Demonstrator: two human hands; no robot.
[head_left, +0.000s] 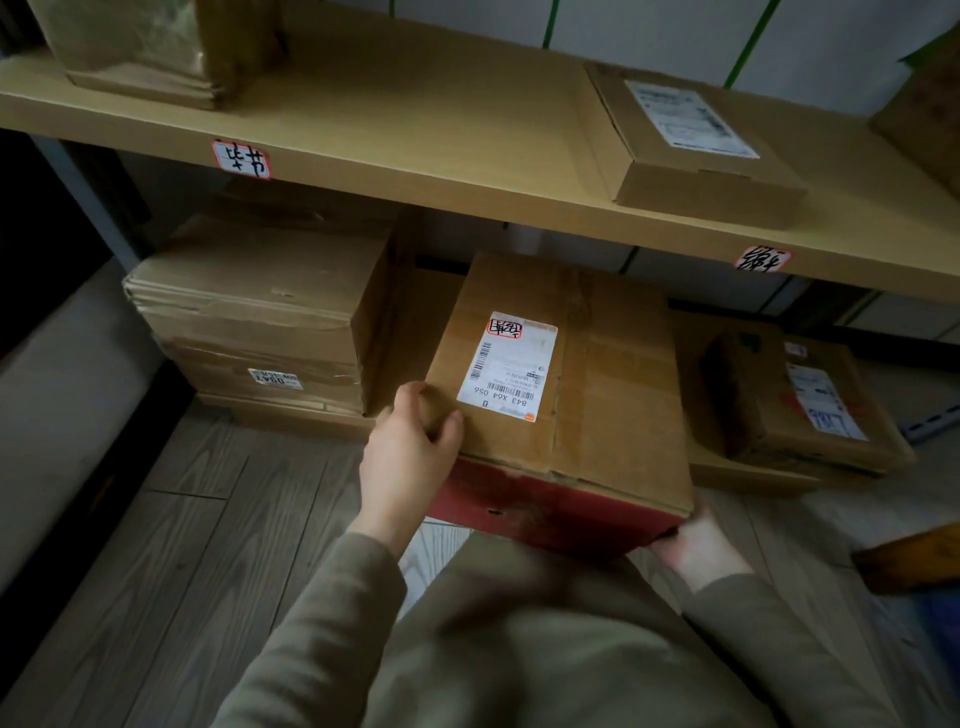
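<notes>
A brown cardboard box (613, 384) with a red front face and a white shipping label sits half under the upper shelf, its near end sticking out towards me. My left hand (410, 447) grips its near left top corner, thumb on top and fingers curled round the side. My right hand (696, 545) holds the near right bottom corner from below; its fingers are hidden under the box.
An upper shelf board (415, 135) carries a flat labelled carton (691, 145) and a paper-wrapped bundle (156, 47). On the lower level stand a stack of cartons (270, 317) at left and a taped parcel (795, 400) at right. Wooden floor (182, 545) lies below left.
</notes>
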